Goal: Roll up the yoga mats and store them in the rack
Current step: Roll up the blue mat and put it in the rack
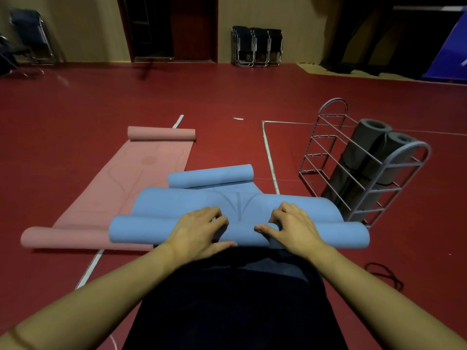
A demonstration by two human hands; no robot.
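Both hands (246, 228) press the smooth blue mat's (177, 205) thick cylindrical roll.

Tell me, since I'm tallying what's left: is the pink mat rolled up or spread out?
Mostly spread out. The pink mat lies flat on the floor, only its two ends curled.

The blue mat (192, 205) and pink mat (141, 170) look matt and rubbery with faint printed lines, the grey rolled mats (364, 147) look like soft matt foam, the rack (366, 168) is painted metal wire, and the red floor (101, 102) has a slight sheen.
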